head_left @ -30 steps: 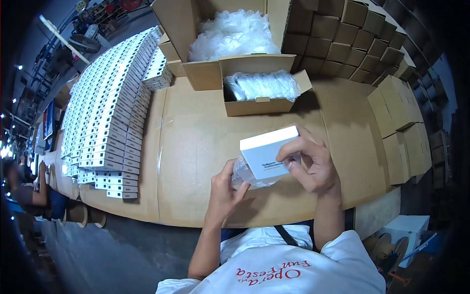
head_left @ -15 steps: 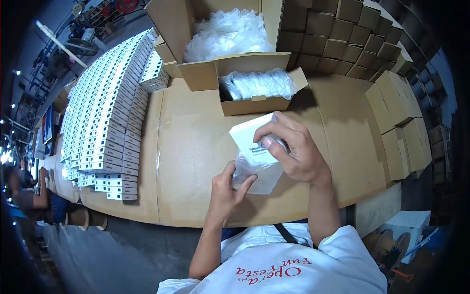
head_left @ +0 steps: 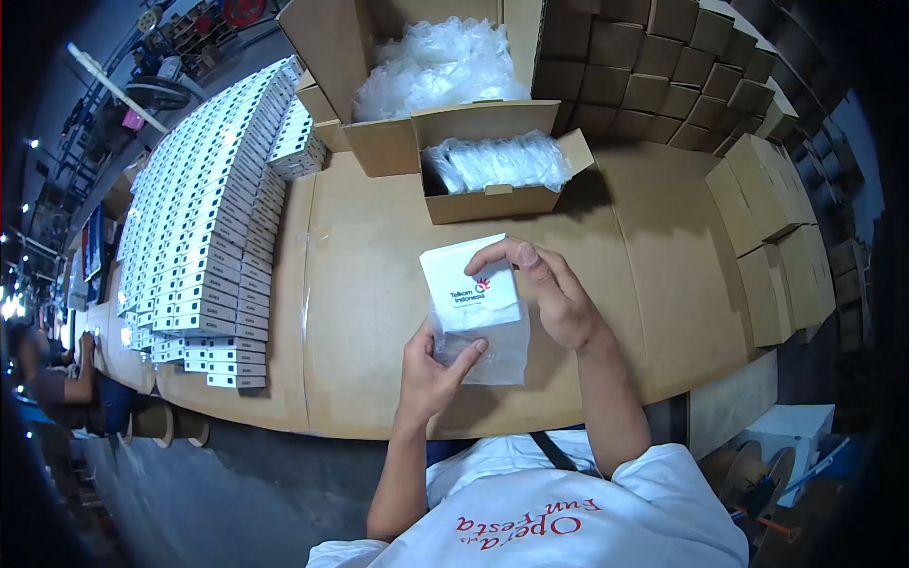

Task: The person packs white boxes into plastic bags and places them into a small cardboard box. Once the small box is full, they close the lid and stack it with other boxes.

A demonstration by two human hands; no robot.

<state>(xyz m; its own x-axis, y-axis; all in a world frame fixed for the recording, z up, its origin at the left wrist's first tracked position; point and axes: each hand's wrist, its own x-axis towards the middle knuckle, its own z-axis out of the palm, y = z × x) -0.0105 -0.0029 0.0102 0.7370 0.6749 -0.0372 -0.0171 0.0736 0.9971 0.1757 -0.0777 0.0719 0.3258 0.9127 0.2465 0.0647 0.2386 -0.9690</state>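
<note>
A small white box (head_left: 469, 265) printed "Telkom Indonesia" with a red emblem stands tilted, its lower part inside a clear plastic bag (head_left: 502, 355). My left hand (head_left: 434, 371) grips the bag and the box's lower end, thumb across the front and the other fingers hidden behind. At the box's upper right, my right hand (head_left: 559, 293) is curled, one finger bent across the printed face; its remaining fingers are partly hidden. Beyond both hands, an open carton (head_left: 492, 205) holds a row of plastic-wrapped items (head_left: 502, 163).
White boxes (head_left: 204, 237) are stacked in long rows at left. A large carton (head_left: 379, 150) of clear plastic bags (head_left: 445, 66) stands behind. Brown cartons (head_left: 653, 90) fill the back right, with more (head_left: 762, 189) at the right edge. Another person (head_left: 71, 383) sits far left.
The white box has shifted left and slightly down and turned more squarely toward me, sitting lower in the bag. My right hand has moved down its right side.
</note>
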